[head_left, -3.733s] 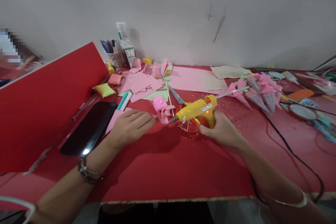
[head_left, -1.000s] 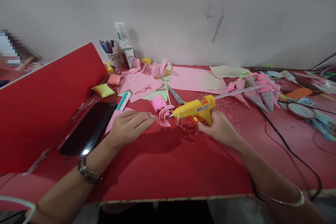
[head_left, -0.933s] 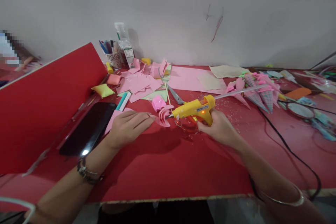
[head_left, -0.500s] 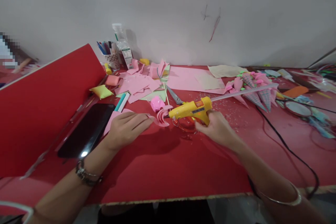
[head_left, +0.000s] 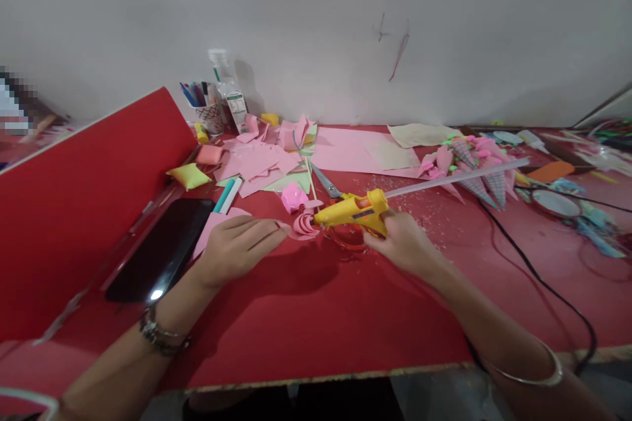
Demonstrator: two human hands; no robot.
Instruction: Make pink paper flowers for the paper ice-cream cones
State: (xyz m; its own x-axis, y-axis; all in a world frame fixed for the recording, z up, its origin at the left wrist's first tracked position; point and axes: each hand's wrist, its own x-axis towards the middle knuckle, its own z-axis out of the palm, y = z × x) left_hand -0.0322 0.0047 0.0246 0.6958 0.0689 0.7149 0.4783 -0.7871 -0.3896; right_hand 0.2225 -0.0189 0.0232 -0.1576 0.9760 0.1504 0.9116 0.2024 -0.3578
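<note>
Pink curled paper flower (head_left: 302,226): lies on the red tabletop (head_left: 316,316), between our hands. Our left hand (head_left: 236,248) rests flat, fingers together, tips pinning the paper's edge so it cannot shift. Our right hand (head_left: 401,245) is wrapped round the grip of the yellow hot-glue gun (head_left: 351,211), nozzle touching the curl, clear glue stick (head_left: 454,177) trailing behind. Steel scissors (head_left: 323,181) and pink paper offcuts (head_left: 259,161) lie just beyond; black phone (head_left: 162,251) to the left.
</note>
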